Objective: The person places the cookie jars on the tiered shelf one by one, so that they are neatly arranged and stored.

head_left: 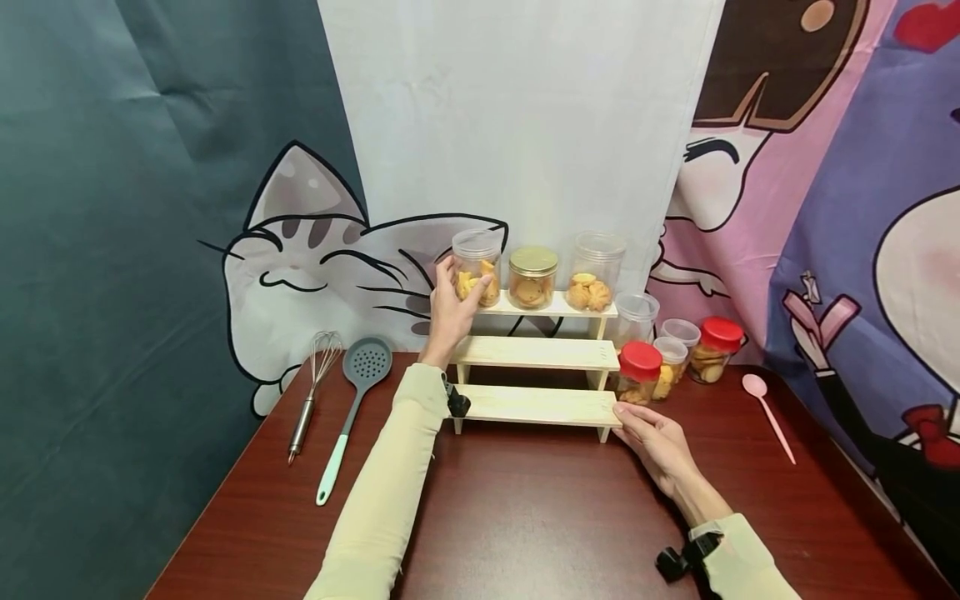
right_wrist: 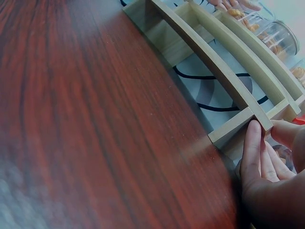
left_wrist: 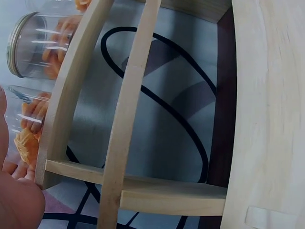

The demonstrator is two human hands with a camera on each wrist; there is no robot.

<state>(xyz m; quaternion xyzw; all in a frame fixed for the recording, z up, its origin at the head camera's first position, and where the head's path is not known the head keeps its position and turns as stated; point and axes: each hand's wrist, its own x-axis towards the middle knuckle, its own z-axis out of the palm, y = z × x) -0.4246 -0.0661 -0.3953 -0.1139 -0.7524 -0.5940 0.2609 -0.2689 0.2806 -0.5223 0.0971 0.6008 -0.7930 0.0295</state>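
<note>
A three-tier wooden display rack point(head_left: 536, 353) stands on the table. On its top tier is a clear-lidded jar of yellow snacks point(head_left: 467, 287), and my left hand point(head_left: 448, 321) grips it, thumb in front and fingers round its left side. To its right are a gold-lidded cookie jar point(head_left: 532, 279) and a taller clear jar of cookies point(head_left: 597, 275). My right hand point(head_left: 660, 446) pinches the right end of the lowest tier. In the right wrist view the thumb point(right_wrist: 252, 143) presses that corner of the wood. The left wrist view shows my left hand point(left_wrist: 19, 200) only partly.
Right of the rack cluster several jars, among them a red-lidded jar point(head_left: 639, 372) and another red-lidded cookie jar point(head_left: 712, 350). A pink spoon point(head_left: 765, 408) lies at the far right. A whisk point(head_left: 311, 396) and a slotted turner point(head_left: 356, 400) lie at left. Printed cloth point(head_left: 525, 108) hangs behind.
</note>
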